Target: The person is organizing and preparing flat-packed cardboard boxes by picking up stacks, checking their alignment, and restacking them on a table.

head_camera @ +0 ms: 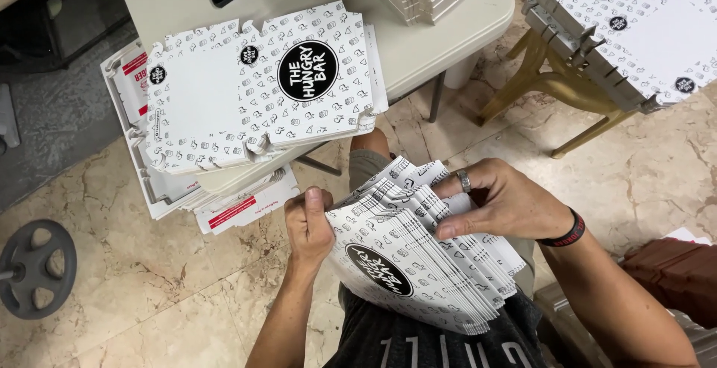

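1. Left hand grips the left edge of a stack of flat printed cartons — fingers clamped, thumb on top.
2. Right hand fans its upper sheets, fingers pinching.
3. The stack rests over the lap — below the table.

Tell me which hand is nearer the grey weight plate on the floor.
Left. The left hand grips the near edge of the fanned box stack, closer to the weight plate; the right hand rests on the stack's far side.

A fanned stack of flat white cardboard box blanks, printed with small black icons and a round black logo, lies tilted near, in the lap.
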